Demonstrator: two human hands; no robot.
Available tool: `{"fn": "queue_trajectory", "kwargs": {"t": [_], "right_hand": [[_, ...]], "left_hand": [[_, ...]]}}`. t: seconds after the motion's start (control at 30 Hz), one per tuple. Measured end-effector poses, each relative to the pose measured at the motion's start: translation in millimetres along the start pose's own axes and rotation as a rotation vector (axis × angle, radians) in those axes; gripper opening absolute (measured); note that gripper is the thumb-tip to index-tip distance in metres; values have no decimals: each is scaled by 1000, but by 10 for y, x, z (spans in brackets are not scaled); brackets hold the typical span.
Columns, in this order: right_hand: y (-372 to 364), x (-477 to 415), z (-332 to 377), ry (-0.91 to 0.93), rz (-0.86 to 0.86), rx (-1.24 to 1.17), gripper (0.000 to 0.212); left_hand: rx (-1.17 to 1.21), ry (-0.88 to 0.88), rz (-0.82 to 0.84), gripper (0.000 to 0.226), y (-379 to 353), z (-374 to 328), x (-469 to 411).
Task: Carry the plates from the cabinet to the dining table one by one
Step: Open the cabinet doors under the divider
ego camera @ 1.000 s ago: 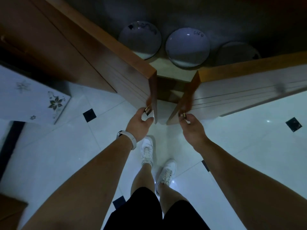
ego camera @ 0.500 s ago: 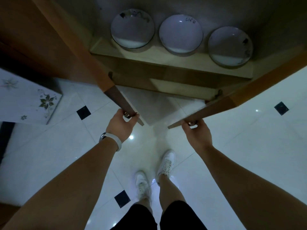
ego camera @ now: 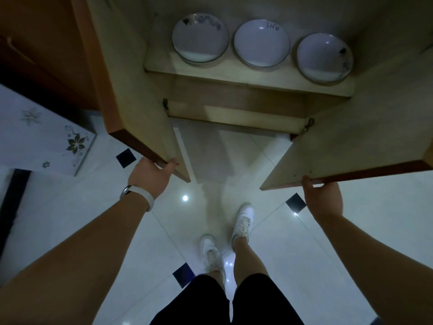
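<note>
The left hand point(ego camera: 150, 177), with a white wristband point(ego camera: 140, 195), grips the bottom corner of the left wooden cabinet door point(ego camera: 140, 90). Its thumb lies on the pale inner face and its fingers curl behind the edge. The right hand point(ego camera: 324, 198) holds the bottom edge of the right wooden cabinet door point(ego camera: 351, 137), thumb in front and fingers hidden behind the panel. Both doors stand wide open.

Between them, a pale wooden shelf point(ego camera: 234, 76) inside the cabinet carries 3 round white plates side by side. The left plate point(ego camera: 200, 37) has dark markings near its rim. The middle plate point(ego camera: 262, 43) bears small handwriting, and the right plate point(ego camera: 324, 58) has a dark mark. Below, white sneakers point(ego camera: 243, 221) stand on a glossy white tiled floor point(ego camera: 93, 231).
</note>
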State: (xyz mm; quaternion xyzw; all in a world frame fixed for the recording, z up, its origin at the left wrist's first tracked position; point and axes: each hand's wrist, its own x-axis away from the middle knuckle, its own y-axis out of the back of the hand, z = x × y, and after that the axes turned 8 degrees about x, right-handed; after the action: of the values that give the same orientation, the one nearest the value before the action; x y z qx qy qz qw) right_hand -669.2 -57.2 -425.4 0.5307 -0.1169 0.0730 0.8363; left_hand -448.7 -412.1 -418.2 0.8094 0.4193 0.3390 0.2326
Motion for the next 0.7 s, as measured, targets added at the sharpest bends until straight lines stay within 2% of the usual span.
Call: {"fn": "queue_trajectory", "kwargs": {"t": [0.13,0.23,0.3,0.43,0.6,0.7], "right_hand": [[265,140,-48,0,-48,-23,30],[458,227,-92,-51,-58,-13,35],[570,277,-130,-81,-54,-3,41],[715,378,-182,-175,-31,-37,49],[754,573,-227,-229,3,-37,58],[730,702,-207,-214,40,-52,55]], "left_hand": [[-39,-64,-59,41,318,-64,147],[-54,-134,-50,32,516,-89,259],[-104,-139,-30,39,631,-75,293],[-181,-43,14,56,802,-31,300],[-165,91,-25,45,888,17,340],[-193,144,-23,45,927,45,347]]}}
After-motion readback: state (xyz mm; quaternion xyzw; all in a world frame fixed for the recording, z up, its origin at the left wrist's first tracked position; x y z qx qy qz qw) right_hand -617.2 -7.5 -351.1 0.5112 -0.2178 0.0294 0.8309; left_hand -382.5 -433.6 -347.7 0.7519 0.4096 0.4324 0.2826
